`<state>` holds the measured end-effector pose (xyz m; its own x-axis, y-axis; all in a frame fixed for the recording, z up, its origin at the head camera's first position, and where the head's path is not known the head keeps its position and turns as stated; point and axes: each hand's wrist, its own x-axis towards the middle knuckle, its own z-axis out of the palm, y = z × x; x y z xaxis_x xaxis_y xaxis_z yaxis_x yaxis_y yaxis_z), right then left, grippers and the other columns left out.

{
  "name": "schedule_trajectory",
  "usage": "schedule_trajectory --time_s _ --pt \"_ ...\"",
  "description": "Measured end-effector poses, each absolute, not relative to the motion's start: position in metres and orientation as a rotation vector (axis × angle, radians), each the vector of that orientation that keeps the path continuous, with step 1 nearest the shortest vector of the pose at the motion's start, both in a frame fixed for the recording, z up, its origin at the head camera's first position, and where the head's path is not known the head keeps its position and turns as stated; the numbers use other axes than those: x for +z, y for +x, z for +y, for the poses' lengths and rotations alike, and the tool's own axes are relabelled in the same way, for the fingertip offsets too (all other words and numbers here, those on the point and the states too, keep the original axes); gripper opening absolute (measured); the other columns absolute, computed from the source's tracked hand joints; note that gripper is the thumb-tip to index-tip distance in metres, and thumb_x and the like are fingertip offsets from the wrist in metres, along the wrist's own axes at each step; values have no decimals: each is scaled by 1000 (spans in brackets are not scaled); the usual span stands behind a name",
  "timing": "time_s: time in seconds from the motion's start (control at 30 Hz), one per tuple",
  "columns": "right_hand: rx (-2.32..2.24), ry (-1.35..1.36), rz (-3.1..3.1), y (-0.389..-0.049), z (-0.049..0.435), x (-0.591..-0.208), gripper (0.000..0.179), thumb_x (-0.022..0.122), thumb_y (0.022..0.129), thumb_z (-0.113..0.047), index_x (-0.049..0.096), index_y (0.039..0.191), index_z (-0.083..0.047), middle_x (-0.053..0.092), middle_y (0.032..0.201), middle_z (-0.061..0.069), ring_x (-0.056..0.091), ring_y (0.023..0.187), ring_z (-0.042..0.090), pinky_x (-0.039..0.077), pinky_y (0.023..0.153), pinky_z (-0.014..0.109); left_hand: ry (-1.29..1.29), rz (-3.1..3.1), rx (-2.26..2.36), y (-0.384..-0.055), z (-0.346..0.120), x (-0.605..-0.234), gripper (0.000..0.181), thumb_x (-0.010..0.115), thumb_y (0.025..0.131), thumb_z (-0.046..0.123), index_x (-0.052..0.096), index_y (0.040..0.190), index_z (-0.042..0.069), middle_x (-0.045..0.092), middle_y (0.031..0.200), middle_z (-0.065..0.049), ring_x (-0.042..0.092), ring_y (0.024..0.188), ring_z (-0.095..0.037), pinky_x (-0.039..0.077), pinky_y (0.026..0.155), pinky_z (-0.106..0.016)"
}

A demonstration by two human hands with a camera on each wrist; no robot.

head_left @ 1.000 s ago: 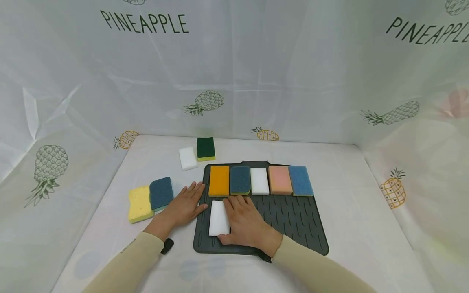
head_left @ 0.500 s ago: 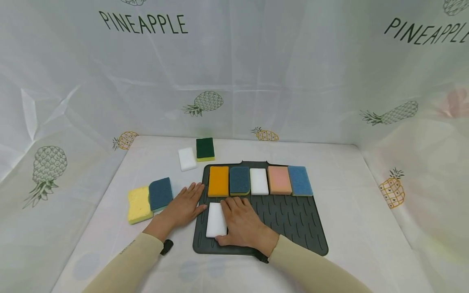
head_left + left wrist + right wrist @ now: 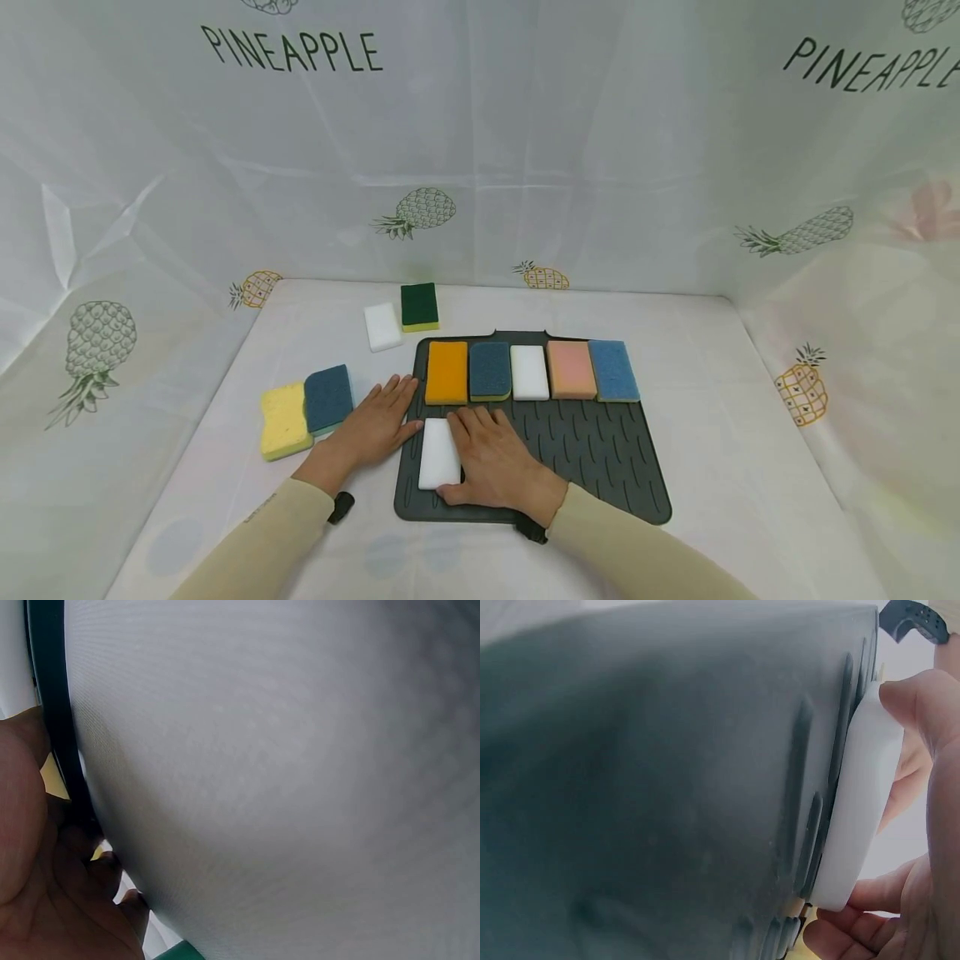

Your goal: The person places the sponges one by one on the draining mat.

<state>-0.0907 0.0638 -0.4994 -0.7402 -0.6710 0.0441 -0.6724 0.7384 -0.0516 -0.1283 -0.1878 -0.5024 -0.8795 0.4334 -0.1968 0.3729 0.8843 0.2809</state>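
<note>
My right hand (image 3: 498,458) grips a white sponge (image 3: 438,454) on the dark grey ridged mat (image 3: 600,450). In the right wrist view, its thumb presses one end of that sponge and the fingers hold the other. The left hand (image 3: 378,422) lies with straight fingers across the mat's left edge, its thumb pointing toward the white sponge. Along the mat's back runs a row: an orange sponge (image 3: 446,372), a dark blue scouring sponge (image 3: 490,369), another white sponge (image 3: 529,372), a pink sponge (image 3: 572,369) and a lighter blue sponge (image 3: 613,370).
Left of the mat, a yellow wavy sponge (image 3: 285,420) touches a dark blue sponge (image 3: 328,398) beside my left forearm. Behind them lie a white sponge (image 3: 382,326) and a green-and-yellow scouring sponge (image 3: 419,306). Pineapple-print sheeting (image 3: 637,167) walls the white table (image 3: 742,433).
My right hand has slid the white sponge slightly left and toward me on the mat. The left hand stays in place at the mat's edge.
</note>
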Motion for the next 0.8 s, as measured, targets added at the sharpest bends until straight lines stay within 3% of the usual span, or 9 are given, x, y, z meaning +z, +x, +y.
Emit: schedule_trajectory --time_s 0.47,0.63,0.8 --pt "101 1064 -2959 -90 69 -492 116 59 84 -88 39 162 -5 47 160 13 49 143 29 46 114 51 601 2797 329 -129 -187 -504 78 54 110 45 24 167 2 27 173 -18 22 162 -38 19 131 -58" --pt "141 994 -2881 -95 90 -482 104 61 89 -81 45 158 -5 53 155 13 54 138 32 48 111 53 587 2791 326 -128 -187 -502 78 54 110 45 23 167 2 26 173 -18 21 162 -38 18 131 -58" --pt "208 905 -2718 -102 132 -478 83 71 95 -59 52 152 -2 58 146 17 58 130 35 50 106 54 589 2782 334 -127 -186 -500 78 54 110 45 23 167 1 25 174 -19 20 162 -39 18 131 -58"
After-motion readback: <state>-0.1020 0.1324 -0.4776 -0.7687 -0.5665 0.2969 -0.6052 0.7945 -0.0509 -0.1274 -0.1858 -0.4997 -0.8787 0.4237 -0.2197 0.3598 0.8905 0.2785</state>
